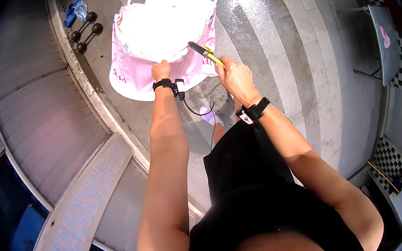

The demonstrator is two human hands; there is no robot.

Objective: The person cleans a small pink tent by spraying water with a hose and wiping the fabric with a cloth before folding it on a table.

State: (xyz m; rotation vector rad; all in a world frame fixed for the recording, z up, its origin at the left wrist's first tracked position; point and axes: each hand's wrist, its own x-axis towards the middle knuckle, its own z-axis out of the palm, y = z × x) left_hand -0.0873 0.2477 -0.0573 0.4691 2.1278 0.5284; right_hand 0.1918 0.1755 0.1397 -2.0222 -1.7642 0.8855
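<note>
In front of me stands a large, rounded white and pink fabric-like item [164, 27], its top washed out by glare. Short white tabs stick up along its far edge, and a pink lower part [179, 70] spreads out to a pale rim. My left hand [161, 70] is closed at its near edge, gripping the white rim. In my right hand [236, 77] is a yellow and black stick-like tool [208, 56], held by the yellow handle. Its black end points at the item's right side; whether it touches cannot be told. Both wrists wear black straps with small devices.
Two dark dumbbells [85, 33] and a blue item with clear plastic [76, 13] lie at the far left beside a wall ledge. Wet grey tiles [257, 13] shine at the far right. A folding table [386, 45] leans along the right wall. My foot in a lilac shoe [209, 115] is below.
</note>
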